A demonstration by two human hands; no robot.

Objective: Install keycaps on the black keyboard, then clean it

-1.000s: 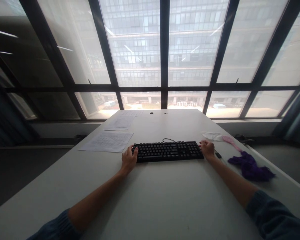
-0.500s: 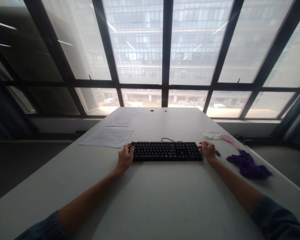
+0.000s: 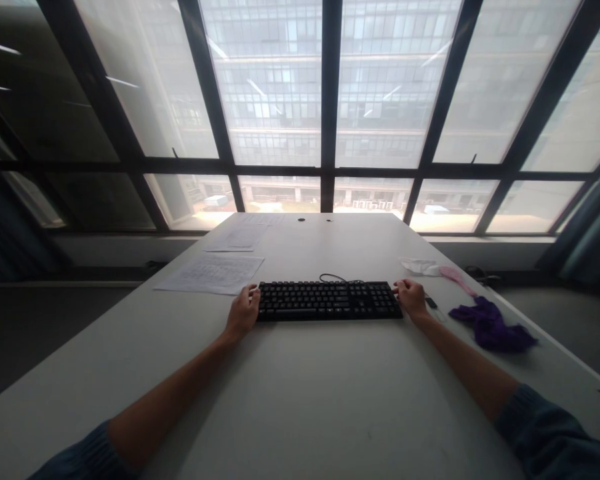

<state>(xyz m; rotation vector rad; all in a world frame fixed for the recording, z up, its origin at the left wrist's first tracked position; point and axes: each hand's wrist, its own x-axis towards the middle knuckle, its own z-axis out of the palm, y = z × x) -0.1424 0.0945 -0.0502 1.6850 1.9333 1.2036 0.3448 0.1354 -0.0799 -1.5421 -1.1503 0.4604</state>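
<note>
A black full-size keyboard [image 3: 330, 300] lies flat on the white table in front of me. My left hand [image 3: 243, 310] is at its left end, fingers curled and thumb against the short edge. At the opposite end, my right hand [image 3: 411, 297] has its fingers bent in around the upper right corner. The keyboard is held between the two hands. Its black cable [image 3: 333, 277] loops out behind the back edge. Beside my right wrist rests a small dark plug [image 3: 431, 302] on a thin pale cord.
Printed sheets [image 3: 210, 273] lie on the table [image 3: 300, 387] at the left, beyond my left hand. To the right are a crumpled purple cloth [image 3: 497, 327], a pink strip [image 3: 457, 279] and a white crumpled piece [image 3: 420, 267]. Tall windows [image 3: 280, 87] stand behind the table.
My left hand has slid slightly left, so its thumb overlaps the keyboard less. The keyboard and right hand keep their places; the whole view has shifted a little.
</note>
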